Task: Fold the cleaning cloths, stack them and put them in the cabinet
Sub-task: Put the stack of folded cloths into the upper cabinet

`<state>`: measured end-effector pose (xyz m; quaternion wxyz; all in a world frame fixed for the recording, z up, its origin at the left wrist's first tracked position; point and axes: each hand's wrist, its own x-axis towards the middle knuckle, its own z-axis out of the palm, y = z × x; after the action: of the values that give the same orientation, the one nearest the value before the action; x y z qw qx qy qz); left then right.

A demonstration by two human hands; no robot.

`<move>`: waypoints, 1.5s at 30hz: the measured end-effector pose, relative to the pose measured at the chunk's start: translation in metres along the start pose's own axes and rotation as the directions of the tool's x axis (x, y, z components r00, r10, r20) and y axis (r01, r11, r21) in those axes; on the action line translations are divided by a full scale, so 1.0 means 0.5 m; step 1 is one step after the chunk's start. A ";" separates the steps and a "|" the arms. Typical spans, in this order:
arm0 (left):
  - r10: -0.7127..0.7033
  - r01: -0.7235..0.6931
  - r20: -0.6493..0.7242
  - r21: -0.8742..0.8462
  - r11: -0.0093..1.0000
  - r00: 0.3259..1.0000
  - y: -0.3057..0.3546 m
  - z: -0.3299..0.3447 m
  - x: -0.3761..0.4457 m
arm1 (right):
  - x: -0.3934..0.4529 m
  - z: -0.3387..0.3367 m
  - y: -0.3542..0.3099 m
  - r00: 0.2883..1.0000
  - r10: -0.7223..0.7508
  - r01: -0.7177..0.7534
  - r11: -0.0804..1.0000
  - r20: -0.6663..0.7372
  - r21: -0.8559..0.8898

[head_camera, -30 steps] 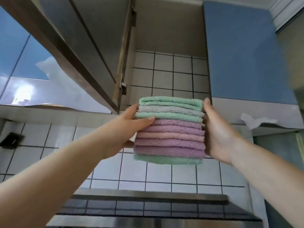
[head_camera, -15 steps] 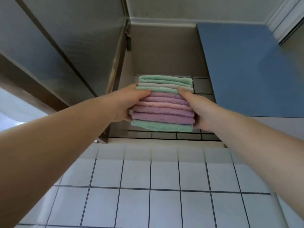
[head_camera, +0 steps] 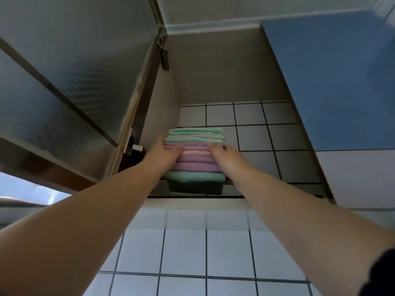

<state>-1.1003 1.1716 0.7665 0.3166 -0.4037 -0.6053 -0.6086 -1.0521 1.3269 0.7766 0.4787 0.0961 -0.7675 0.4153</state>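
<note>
Both of our hands pressed in on the stack of folded cleaning cloths (head_camera: 195,155), the left hand (head_camera: 163,155) against its left side and the right hand (head_camera: 226,158) against its right, fingers laid across the front edges. We judged this two-sided squeeze kept the mint and lilac layers from sliding apart. The stack sat at the front lip of the open wall cabinet (head_camera: 224,71), its bottom green cloth seemingly on the shelf (head_camera: 267,190), near the left wall beside the swung-open door (head_camera: 70,82). Pushing it deeper looked like the remaining move.

Both forearms bare — dark sleeve edge (head_camera: 380,272) at right arm, blurred.
</note>
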 end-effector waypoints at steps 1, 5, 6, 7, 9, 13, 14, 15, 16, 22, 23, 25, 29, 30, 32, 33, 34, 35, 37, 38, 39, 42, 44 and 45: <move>0.006 -0.006 -0.011 0.001 1.000 1.000 -0.008 -0.004 0.000 | 0.003 0.008 0.004 1.000 -0.004 0.004 1.000 -0.003 -0.026; 0.054 -0.051 -0.033 0.089 0.995 0.998 -0.029 -0.011 0.001 | 0.027 0.033 0.018 0.999 0.053 -0.053 0.998 0.006 -0.033; 0.061 -0.057 -0.037 0.116 0.992 0.997 -0.032 -0.011 0.002 | 0.033 0.036 0.018 0.997 0.074 -0.074 0.997 0.006 -0.015; 0.065 -0.059 -0.035 0.139 0.989 0.997 -0.035 -0.009 0.004 | 0.039 0.038 0.018 0.996 0.088 -0.088 0.996 0.006 -0.006; 0.073 -0.067 -0.026 0.175 0.982 0.997 -0.041 -0.005 0.004 | 0.050 0.040 0.015 0.995 0.097 -0.096 0.995 0.010 -0.038; 0.082 -0.079 -0.006 0.215 0.973 0.997 -0.052 -0.006 0.008 | 0.062 0.049 0.014 0.993 0.115 -0.110 0.989 0.040 -0.099; 0.079 -0.078 0.006 0.223 0.972 0.997 -0.055 -0.008 0.008 | 0.065 0.053 0.017 0.990 0.131 -0.124 0.985 0.050 -0.115; 0.075 -0.077 0.019 0.230 0.970 0.997 -0.058 -0.011 0.010 | 0.067 0.057 0.020 0.987 0.150 -0.140 0.980 0.062 -0.139; 0.073 -0.078 0.032 0.237 0.968 0.997 -0.061 -0.013 0.011 | 0.067 0.059 0.023 0.984 0.159 -0.145 0.975 0.076 -0.165; 0.053 -0.072 0.073 0.294 0.953 0.996 -0.065 -0.017 0.013 | 0.072 0.058 0.034 0.974 0.201 -0.182 0.968 0.102 -0.171; 0.052 -0.073 0.078 0.298 0.952 0.996 -0.064 -0.017 0.012 | 0.074 0.058 0.036 0.974 0.201 -0.181 0.968 0.102 -0.175; 0.053 -0.076 0.079 0.315 0.946 0.995 -0.065 -0.017 0.014 | 0.074 0.057 0.038 0.972 0.206 -0.183 0.966 0.112 -0.181; 0.012 -0.043 0.087 0.371 0.928 0.996 -0.070 -0.020 0.018 | 0.068 0.060 0.040 0.963 0.213 -0.178 0.964 0.168 -0.198; 0.002 -0.038 0.094 0.388 0.921 0.996 -0.070 -0.019 0.018 | 0.065 0.060 0.040 0.962 0.198 -0.159 0.966 0.186 -0.203; -0.016 -0.031 0.110 0.415 0.909 0.994 -0.070 -0.019 0.019 | 0.059 0.057 0.040 0.960 0.172 -0.118 0.963 0.219 -0.241; -0.036 -0.020 0.122 0.426 0.905 0.992 -0.070 -0.019 0.018 | 0.057 0.056 0.040 0.959 0.164 -0.099 0.958 0.231 -0.269; -0.057 -0.005 0.132 0.431 0.902 0.990 -0.070 -0.020 0.018 | 0.056 0.055 0.040 0.956 0.161 -0.085 0.952 0.246 -0.295; -0.084 0.017 0.140 0.427 0.904 0.987 -0.071 -0.021 0.020 | 0.056 0.054 0.041 0.951 0.160 -0.076 0.949 0.263 -0.305; -0.119 0.047 0.161 0.393 0.918 0.980 -0.076 -0.024 0.025 | 0.051 0.053 0.039 0.942 0.171 -0.078 0.948 0.289 -0.308; -0.131 0.057 0.168 0.386 0.921 0.977 -0.078 -0.023 0.025 | 0.050 0.052 0.040 0.936 0.179 -0.080 0.946 0.303 -0.314; -0.143 0.068 0.166 0.391 0.918 0.976 -0.081 -0.026 0.027 | 0.047 0.051 0.038 0.933 0.172 -0.067 0.947 0.317 -0.315; -0.172 0.089 0.166 0.420 0.903 0.971 -0.085 -0.030 0.031 | 0.036 0.047 0.032 0.937 0.145 -0.030 0.940 0.317 -0.340; -0.203 0.110 0.161 0.458 0.882 0.966 -0.080 -0.029 0.029 | 0.033 0.046 0.030 0.938 0.120 0.003 0.936 0.325 -0.352; -0.217 0.121 0.149 0.484 0.867 0.965 -0.080 -0.028 0.031 | 0.033 0.047 0.030 0.938 0.108 0.019 0.932 0.330 -0.361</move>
<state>-1.1442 1.1619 0.7616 0.2884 -0.3185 -0.7963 -0.4258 -1.0843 1.3235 0.7773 0.3370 0.0607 -0.9040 0.2560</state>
